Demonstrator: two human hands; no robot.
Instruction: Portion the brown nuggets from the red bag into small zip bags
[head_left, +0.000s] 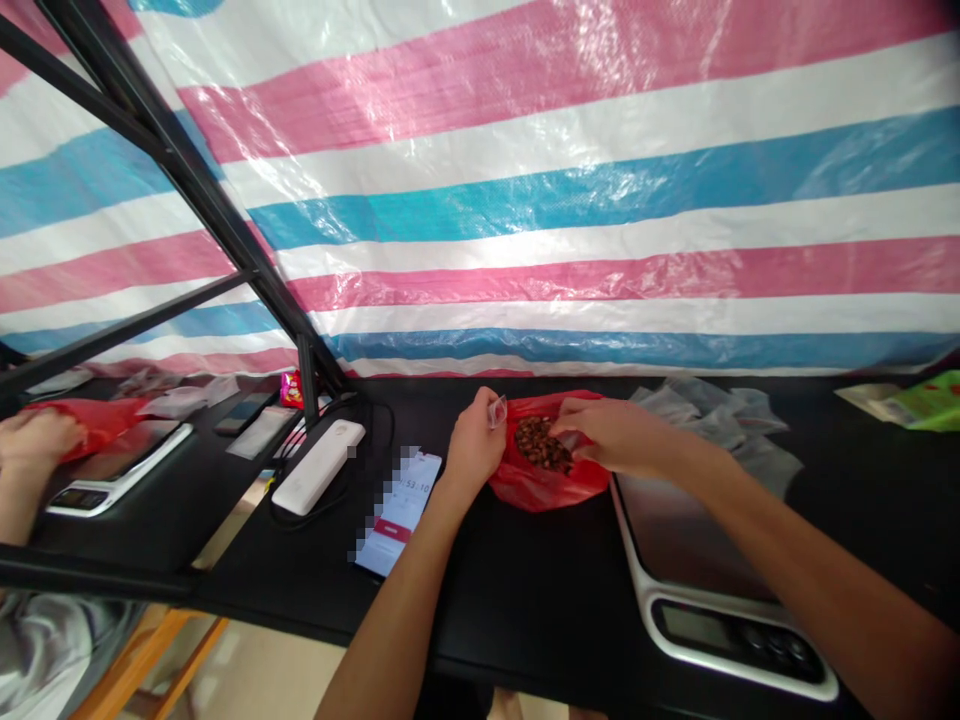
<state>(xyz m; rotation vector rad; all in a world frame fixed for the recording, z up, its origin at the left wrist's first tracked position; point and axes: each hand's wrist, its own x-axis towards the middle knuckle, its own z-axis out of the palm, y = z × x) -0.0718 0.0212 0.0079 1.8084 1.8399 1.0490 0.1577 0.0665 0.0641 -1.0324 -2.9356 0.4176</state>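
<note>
A red plastic bag (555, 490) lies spread wide on the black table, with a heap of small dark-brown dried pieces (541, 446) inside. At its left edge my left hand (480, 440) is closed, and a small clear plastic bag (496, 411) pokes out between thumb and fingers. My right hand (592, 430) reaches in from the right, its fingers bent together at the heap. Whether pieces are between those fingertips is hidden. Under my right forearm sits a kitchen scale (705, 535) with a metal top and a dark display.
Clear plastic bags (720, 425) lie behind the scale. Left of my arm are a phone (397, 515) showing a timer and a white power strip (319, 467) with black cable. A black metal frame (277, 300) separates a neighbour's table, where another person's hand (37, 437) touches a red bag.
</note>
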